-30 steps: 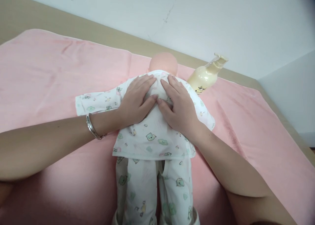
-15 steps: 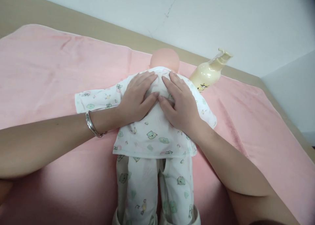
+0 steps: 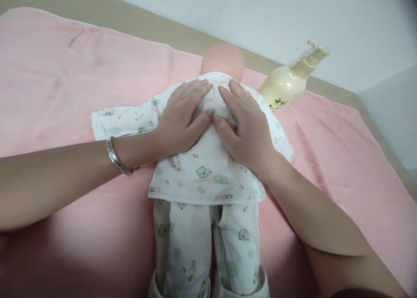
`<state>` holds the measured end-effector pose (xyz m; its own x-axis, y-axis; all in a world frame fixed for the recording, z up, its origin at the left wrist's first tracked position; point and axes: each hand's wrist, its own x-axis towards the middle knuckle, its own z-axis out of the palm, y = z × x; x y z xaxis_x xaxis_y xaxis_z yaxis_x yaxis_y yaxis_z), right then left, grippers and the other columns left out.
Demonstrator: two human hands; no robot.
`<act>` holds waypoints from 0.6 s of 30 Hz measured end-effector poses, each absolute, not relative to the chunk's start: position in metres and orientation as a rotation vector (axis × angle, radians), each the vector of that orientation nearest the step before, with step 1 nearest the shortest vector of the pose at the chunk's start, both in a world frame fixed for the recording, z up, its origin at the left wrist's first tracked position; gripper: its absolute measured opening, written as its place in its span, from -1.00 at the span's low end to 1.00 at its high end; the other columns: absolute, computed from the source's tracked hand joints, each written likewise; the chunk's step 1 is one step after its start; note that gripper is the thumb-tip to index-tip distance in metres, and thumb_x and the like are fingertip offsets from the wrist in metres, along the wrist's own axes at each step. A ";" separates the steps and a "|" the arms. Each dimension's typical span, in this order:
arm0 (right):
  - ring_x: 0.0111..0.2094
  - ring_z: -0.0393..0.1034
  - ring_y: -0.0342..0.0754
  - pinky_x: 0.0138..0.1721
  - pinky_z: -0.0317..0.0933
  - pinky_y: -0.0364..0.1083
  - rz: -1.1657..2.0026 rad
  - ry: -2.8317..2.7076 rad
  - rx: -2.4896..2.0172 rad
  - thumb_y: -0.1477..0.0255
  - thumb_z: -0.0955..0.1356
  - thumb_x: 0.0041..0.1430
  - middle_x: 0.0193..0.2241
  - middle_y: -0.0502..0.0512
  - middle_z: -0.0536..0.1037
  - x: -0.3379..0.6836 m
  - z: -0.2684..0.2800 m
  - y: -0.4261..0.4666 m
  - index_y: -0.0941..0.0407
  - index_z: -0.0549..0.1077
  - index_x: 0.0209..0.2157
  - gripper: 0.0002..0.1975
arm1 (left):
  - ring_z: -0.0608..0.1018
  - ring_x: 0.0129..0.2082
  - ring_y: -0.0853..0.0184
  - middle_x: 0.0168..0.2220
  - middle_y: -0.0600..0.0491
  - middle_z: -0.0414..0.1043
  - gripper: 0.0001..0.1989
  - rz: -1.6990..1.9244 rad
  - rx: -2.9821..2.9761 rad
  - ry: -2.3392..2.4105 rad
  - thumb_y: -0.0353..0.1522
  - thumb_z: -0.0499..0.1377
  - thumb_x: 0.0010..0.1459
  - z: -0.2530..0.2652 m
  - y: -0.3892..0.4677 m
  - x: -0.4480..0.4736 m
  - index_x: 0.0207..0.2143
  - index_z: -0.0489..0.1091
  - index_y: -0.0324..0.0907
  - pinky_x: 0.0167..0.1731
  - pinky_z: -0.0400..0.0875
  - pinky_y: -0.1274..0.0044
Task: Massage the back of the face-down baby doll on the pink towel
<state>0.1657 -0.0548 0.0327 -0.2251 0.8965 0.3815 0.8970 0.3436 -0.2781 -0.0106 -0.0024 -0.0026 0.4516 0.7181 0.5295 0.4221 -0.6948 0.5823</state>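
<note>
A baby doll [image 3: 223, 61] lies face down, the back of its bald head toward the wall. It wears a white printed shirt [image 3: 208, 180] and matching trousers [image 3: 190, 241]. My left hand [image 3: 182, 117] rests flat on the left of the doll's upper back, fingers stretched out toward its neck. On the right of the upper back lies my right hand [image 3: 249, 126], also flat with fingers extended. The two thumb tips nearly meet at the middle. The doll's hands and face are hidden.
Beneath the doll spreads a pink blanket [image 3: 107, 72] on a wooden surface [image 3: 137, 22]. A cream pump bottle [image 3: 288, 83] stands to the right of the doll's head, by its shoulder. A white wall [image 3: 276, 20] rises behind.
The camera view has shifted, so the doll and my hands appear slightly higher and a little larger. Both hands stay flat on the doll's back.
</note>
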 end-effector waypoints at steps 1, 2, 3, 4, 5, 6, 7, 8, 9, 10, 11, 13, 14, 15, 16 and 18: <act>0.41 -0.01 0.24 0.37 -0.04 0.40 0.004 -2.138 -1.563 0.24 0.22 0.30 0.35 0.07 0.24 0.165 0.033 -0.055 -0.07 0.22 0.29 -0.47 | 0.25 0.35 0.09 0.31 0.05 0.27 -0.52 1.111 2.328 0.967 -0.11 -0.03 0.33 -0.002 -0.003 -0.010 0.24 0.26 0.00 0.40 0.09 0.13; 0.42 -0.01 0.23 0.38 -0.05 0.40 0.013 -2.140 -1.566 0.24 0.22 0.30 0.35 0.06 0.24 0.165 0.034 -0.056 -0.07 0.21 0.29 -0.47 | 0.26 0.35 0.08 0.30 0.06 0.28 -0.53 1.107 2.317 0.967 -0.12 -0.02 0.33 -0.001 -0.003 -0.010 0.23 0.27 0.01 0.40 0.09 0.12; 0.42 -0.02 0.23 0.39 -0.05 0.39 0.022 -2.141 -1.575 0.24 0.22 0.30 0.35 0.07 0.23 0.165 0.035 -0.056 -0.06 0.22 0.29 -0.47 | 0.26 0.35 0.07 0.29 0.08 0.29 -0.54 1.104 2.308 0.968 -0.13 -0.01 0.32 -0.001 -0.003 -0.010 0.21 0.29 0.02 0.41 0.09 0.12; 0.42 -0.03 0.23 0.40 -0.05 0.37 0.030 -2.140 -1.593 0.25 0.22 0.30 0.35 0.09 0.23 0.164 0.035 -0.056 -0.04 0.22 0.28 -0.47 | 0.26 0.34 0.06 0.29 0.09 0.30 -0.55 1.103 2.300 0.970 -0.14 -0.01 0.31 0.000 -0.003 -0.010 0.20 0.31 0.03 0.41 0.10 0.12; 0.43 -0.03 0.22 0.41 -0.05 0.35 0.036 -2.136 -1.616 0.26 0.22 0.29 0.36 0.12 0.22 0.163 0.036 -0.057 -0.01 0.24 0.28 -0.47 | 0.27 0.34 0.06 0.28 0.09 0.30 -0.55 1.104 2.295 0.973 -0.14 0.00 0.30 0.000 -0.003 -0.010 0.19 0.32 0.03 0.40 0.11 0.11; 0.42 -0.02 0.21 0.41 -0.04 0.33 0.037 -2.129 -1.636 0.27 0.22 0.29 0.36 0.14 0.22 0.163 0.037 -0.057 0.01 0.25 0.27 -0.47 | 0.27 0.33 0.05 0.28 0.10 0.30 -0.55 1.105 2.291 0.974 -0.15 0.00 0.30 0.001 -0.004 -0.010 0.19 0.32 0.03 0.40 0.11 0.11; 0.42 -0.01 0.19 0.41 -0.03 0.32 0.035 -2.119 -1.647 0.27 0.23 0.28 0.36 0.14 0.22 0.162 0.038 -0.057 0.01 0.26 0.26 -0.48 | 0.27 0.33 0.05 0.29 0.10 0.30 -0.55 1.103 2.289 0.975 -0.15 0.00 0.30 0.001 -0.004 -0.010 0.20 0.31 0.03 0.40 0.12 0.11; 0.42 0.00 0.19 0.41 -0.02 0.32 0.030 -2.110 -1.648 0.28 0.23 0.28 0.35 0.13 0.23 0.162 0.038 -0.057 0.00 0.28 0.25 -0.48 | 0.27 0.33 0.06 0.29 0.10 0.29 -0.54 1.102 2.286 0.976 -0.14 0.00 0.30 0.001 -0.004 -0.010 0.20 0.30 0.03 0.40 0.11 0.11; 0.42 0.01 0.18 0.41 -0.01 0.32 0.025 -2.105 -1.640 0.28 0.24 0.27 0.35 0.12 0.24 0.162 0.038 -0.057 -0.01 0.28 0.24 -0.49 | 0.26 0.34 0.07 0.30 0.09 0.28 -0.53 1.102 2.283 0.976 -0.14 -0.01 0.30 0.001 -0.004 -0.010 0.21 0.29 0.02 0.40 0.11 0.11; 0.41 0.02 0.18 0.40 -0.01 0.32 0.022 -2.104 -1.628 0.27 0.24 0.28 0.35 0.11 0.24 0.162 0.037 -0.057 -0.02 0.29 0.24 -0.50 | 0.26 0.34 0.07 0.30 0.08 0.27 -0.53 1.101 2.280 0.973 -0.14 -0.01 0.29 0.001 -0.004 -0.010 0.21 0.28 0.02 0.40 0.11 0.12; 0.41 0.03 0.18 0.41 -0.01 0.32 0.018 -2.105 -1.617 0.27 0.25 0.28 0.34 0.11 0.25 0.163 0.037 -0.057 -0.02 0.29 0.24 -0.50 | 0.27 0.33 0.07 0.30 0.07 0.27 -0.53 1.101 2.276 0.969 -0.14 -0.01 0.29 0.001 -0.004 -0.010 0.21 0.28 0.01 0.40 0.11 0.12; 0.41 0.03 0.18 0.41 0.00 0.31 0.011 -2.110 -1.607 0.25 0.25 0.29 0.34 0.12 0.25 0.164 0.036 -0.057 -0.01 0.29 0.24 -0.50 | 0.28 0.33 0.06 0.30 0.07 0.27 -0.53 1.104 2.264 0.964 -0.14 0.00 0.28 0.001 -0.005 -0.009 0.20 0.29 0.00 0.39 0.12 0.12; 0.41 0.03 0.18 0.41 0.00 0.31 0.006 -2.113 -1.604 0.25 0.25 0.30 0.34 0.11 0.26 0.165 0.035 -0.057 -0.01 0.29 0.24 -0.50 | 0.28 0.32 0.05 0.29 0.07 0.28 -0.54 1.106 2.259 0.965 -0.14 0.00 0.27 0.002 -0.005 -0.009 0.19 0.29 0.01 0.39 0.12 0.11; 0.41 0.03 0.18 0.41 0.01 0.31 -0.002 -2.117 -1.600 0.24 0.24 0.30 0.33 0.10 0.27 0.165 0.035 -0.057 -0.02 0.28 0.25 -0.50 | 0.28 0.32 0.05 0.29 0.08 0.28 -0.54 1.109 2.256 0.967 -0.14 0.00 0.27 0.002 -0.005 -0.009 0.18 0.29 0.02 0.39 0.12 0.10; 0.41 0.03 0.18 0.40 0.02 0.32 -0.011 -2.121 -1.598 0.24 0.24 0.31 0.33 0.08 0.27 0.166 0.035 -0.057 -0.04 0.28 0.25 -0.50 | 0.28 0.33 0.04 0.28 0.09 0.29 -0.54 1.116 2.255 0.969 -0.13 -0.01 0.27 0.002 -0.005 -0.009 0.18 0.29 0.03 0.39 0.12 0.09; 0.41 0.04 0.18 0.39 0.05 0.34 -0.026 -2.131 -1.601 0.24 0.24 0.31 0.32 0.05 0.29 0.166 0.036 -0.058 -0.07 0.27 0.26 -0.50 | 0.29 0.32 0.05 0.28 0.07 0.30 -0.54 1.136 2.273 0.960 -0.10 -0.03 0.28 0.001 -0.005 -0.009 0.17 0.29 0.03 0.37 0.14 0.10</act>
<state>0.1656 -0.0576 0.0363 -0.2074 0.9027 0.3770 0.9115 0.3182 -0.2605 -0.0091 -0.0045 0.0010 0.4269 0.7377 0.5230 0.3929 -0.6722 0.6275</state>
